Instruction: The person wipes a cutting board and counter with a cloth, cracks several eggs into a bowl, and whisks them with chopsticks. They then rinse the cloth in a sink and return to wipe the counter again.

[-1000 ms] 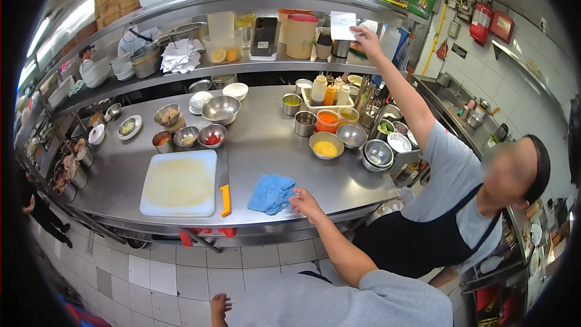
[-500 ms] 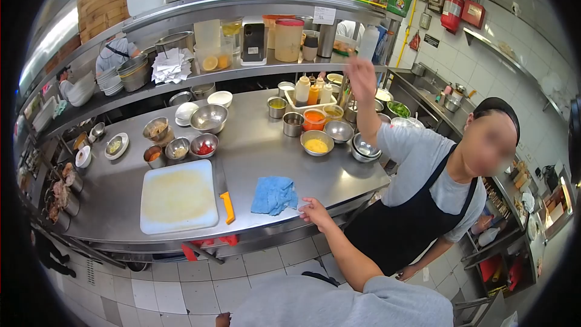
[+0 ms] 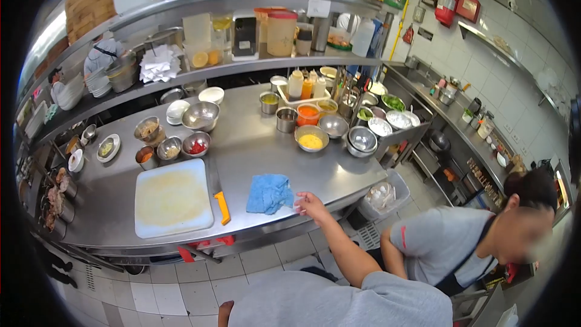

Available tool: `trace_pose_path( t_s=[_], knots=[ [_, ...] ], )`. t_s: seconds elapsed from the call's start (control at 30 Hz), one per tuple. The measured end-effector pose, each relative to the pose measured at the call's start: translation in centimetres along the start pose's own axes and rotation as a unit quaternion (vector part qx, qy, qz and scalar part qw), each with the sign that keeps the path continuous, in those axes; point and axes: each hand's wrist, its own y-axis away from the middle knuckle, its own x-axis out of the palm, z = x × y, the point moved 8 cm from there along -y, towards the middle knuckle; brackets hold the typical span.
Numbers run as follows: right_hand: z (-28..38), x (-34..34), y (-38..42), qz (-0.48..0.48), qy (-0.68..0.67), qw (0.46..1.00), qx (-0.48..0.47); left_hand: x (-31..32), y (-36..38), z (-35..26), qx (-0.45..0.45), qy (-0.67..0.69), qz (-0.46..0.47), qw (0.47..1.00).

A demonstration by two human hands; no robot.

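Observation:
My right hand [image 3: 311, 206] is at the front edge of the steel table, just right of a crumpled blue cloth [image 3: 268, 194]. Its fingers are curled together around a small pale, see-through bit I cannot identify. Of my left hand [image 3: 225, 313] only a sliver of skin shows at the bottom edge, its fingers hidden. Left of the cloth lies a knife [image 3: 223, 208] with a yellow handle, its blade alongside a white cutting board [image 3: 172, 197].
Steel bowls, one with yellow liquid [image 3: 311, 140], and squeeze bottles [image 3: 305, 86] stand at the table's back right. More bowls [image 3: 196, 143] sit behind the board. A co-worker [image 3: 445, 242] bends at my right, near a plastic bin [image 3: 387, 197]. A loaded shelf [image 3: 242, 68] spans the back.
The co-worker has lowered a raised arm, bent down and shifted right, uncovering the bin and side counter. My view has shifted slightly; my right hand stays beside the cloth.

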Motion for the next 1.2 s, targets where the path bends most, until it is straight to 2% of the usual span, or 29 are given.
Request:
trace_pose_path(
  t_s=[0.03,0.07,0.1,0.13,0.17,0.23,0.27,0.33,0.37,0.43,0.47,0.53,0.57,0.63,0.67,0.73,0.77,0.8,0.87,0.93,1.0,1.07,1.1,1.13,1.2],
  knots=[
    [-0.4,-0.9,-0.1,-0.014,-0.005,1.0,0.006,1.4,-0.6,1.0,-0.001,0.001,0.017,1.0],
    [-0.8,-2.3,-0.6,-0.033,-0.014,0.999,-0.007,2.3,0.0,4.2,-0.176,0.299,-0.032,0.937],
    [-1.4,-4.0,-1.1,-0.053,-0.024,0.998,-0.016,2.5,-0.6,4.2,-0.2,0.371,-0.02,0.907],
    [-1.2,-6.4,-1.1,-0.104,-0.032,0.993,-0.041,-0.1,-2.4,1.5,-0.267,0.337,0.057,0.901],
    [-0.3,-9.2,-1.2,-0.153,-0.034,0.985,-0.072,-1.5,-4.4,-0.4,-0.249,0.445,0.046,0.859],
    [0.7,-14.8,-1.5,-0.227,-0.091,0.963,-0.11,-8.6,-8.8,-7.2,-0.3,0.548,0.001,0.781],
    [0.9,-17.9,-1.9,-0.265,-0.097,0.953,-0.11,-11.1,-10.9,-9.5,-0.304,0.547,0.004,0.78],
    [1.9,-23.4,-4.0,-0.294,-0.084,0.942,-0.141,-15.0,-15.7,-13.3,-0.258,0.609,-0.016,0.75],
    [3.4,-25.5,-4.7,-0.324,-0.04,0.936,-0.129,-15.9,-18.1,-14.5,-0.262,0.609,-0.017,0.748],
    [5.1,-31.6,-9.3,-0.363,0.111,0.904,-0.198,-18.2,-22.7,-16.6,-0.218,0.601,-0.05,0.767],
    [6.6,-33.3,-11.2,-0.356,0.111,0.907,-0.194,-18.7,-24.9,-17.2,-0.226,0.6,-0.055,0.766],
    [11.7,-34.9,-14.2,-0.385,0.351,0.829,-0.205,-20.9,-30.0,-19.2,-0.143,0.478,-0.084,0.863],
    [12.7,-36.1,-16.3,-0.374,0.352,0.832,-0.211,-21.5,-32.5,-19.9,-0.149,0.478,-0.095,0.86],
    [14.5,-35.5,-21.3,-0.287,0.569,0.732,-0.241,-24.4,-36.9,-23.0,-0.047,0.262,-0.17,0.949],
    [15.8,-35.0,-22.1,-0.275,0.599,0.734,-0.164,-24.0,-38.7,-23.2,-0.057,0.262,-0.182,0.946],
    [15.0,-36.9,-25.8,-0.259,0.641,0.707,-0.148,-23.0,-42.0,-24.2,-0.046,0.195,-0.191,0.961],
    [14.9,-37.6,-26.8,-0.249,0.648,0.708,-0.134,-22.5,-43.3,-24.8,-0.053,0.204,-0.167,0.963],
    [14.7,-38.2,-27.6,-0.239,0.654,0.708,-0.12,-21.8,-43.6,-24.3,-0.066,0.205,-0.177,0.96],
    [14.4,-40.2,-28.9,-0.272,0.652,0.703,-0.076,-19.4,-43.8,-23.1,-0.115,0.105,-0.148,0.977],
    [16.3,-40.2,-28.5,-0.295,0.654,0.687,-0.114,-19.9,-43.5,-21.9,-0.154,0.091,-0.164,0.97],
    [16.7,-41.1,-29.2,-0.23,0.644,0.71,-0.167,-20.3,-42.5,-20.2,-0.197,0.075,-0.175,0.962],
    [17.0,-42.0,-29.1,-0.206,0.621,0.736,-0.177,-20.8,-41.8,-17.3,-0.256,0.114,-0.193,0.94],
    [17.7,-41.6,-28.3,-0.213,0.629,0.721,-0.197,-21.2,-41.4,-16.8,-0.273,0.127,-0.198,0.933],
    [18.3,-41.5,-27.4,-0.221,0.639,0.704,-0.217,-21.5,-40.8,-16.5,-0.284,0.128,-0.203,0.929],
    [19.4,-41.4,-26.2,-0.232,0.611,0.714,-0.25,-21.7,-40.5,-17.0,-0.246,0.172,-0.214,0.93]
  ],
)
